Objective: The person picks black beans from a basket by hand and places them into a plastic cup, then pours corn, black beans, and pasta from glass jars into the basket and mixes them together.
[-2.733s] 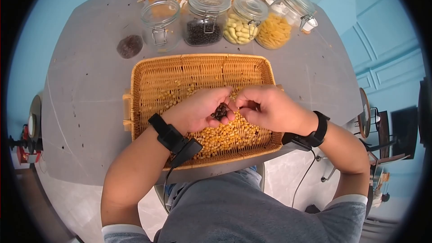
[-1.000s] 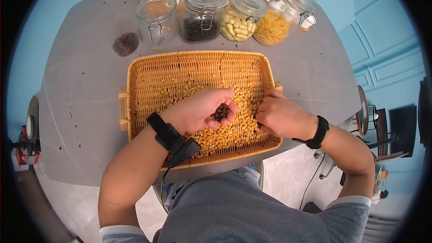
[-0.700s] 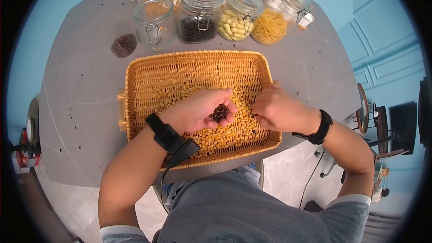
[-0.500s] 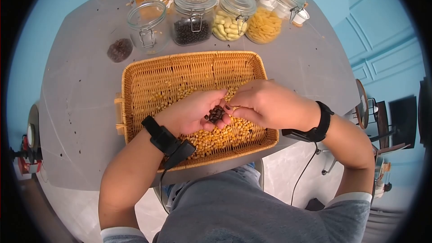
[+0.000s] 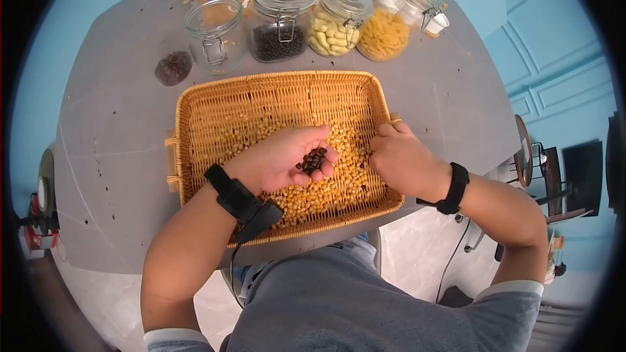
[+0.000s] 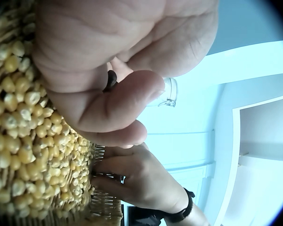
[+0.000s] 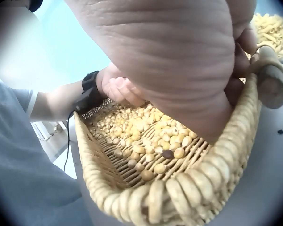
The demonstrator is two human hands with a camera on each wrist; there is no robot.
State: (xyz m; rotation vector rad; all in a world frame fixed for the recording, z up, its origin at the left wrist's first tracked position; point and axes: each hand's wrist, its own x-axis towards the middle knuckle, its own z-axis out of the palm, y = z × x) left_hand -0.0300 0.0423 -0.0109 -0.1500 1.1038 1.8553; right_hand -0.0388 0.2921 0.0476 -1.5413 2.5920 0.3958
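Observation:
My left hand (image 5: 287, 156) is cupped palm up over the wicker basket (image 5: 287, 77), fingers curled round a small pile of dark brown beans (image 5: 314, 160). In the left wrist view one dark bean (image 6: 111, 81) shows between the fingers. Yellow corn kernels (image 5: 313, 199) are spread across the basket floor beneath. My right hand (image 5: 411, 166) is at the basket's right side with its fingers bent down inside; the fingertips are hidden, and I cannot tell whether they pinch anything. Near it, a single dark bean (image 7: 168, 154) lies among the kernels in the right wrist view.
Behind the basket stand an open glass jar (image 5: 215, 39), a jar of black beans (image 5: 280, 36), a jar of peanuts (image 5: 334, 29) and a jar of pasta (image 5: 383, 36). A dark brown clump (image 5: 173, 68) lies to their left. Wooden handles (image 5: 172, 160) jut from the basket's ends.
Half a second ago my right hand was at the left palm with thumb and finger together; now it is back at the basket's right side. The left hand still holds the beans.

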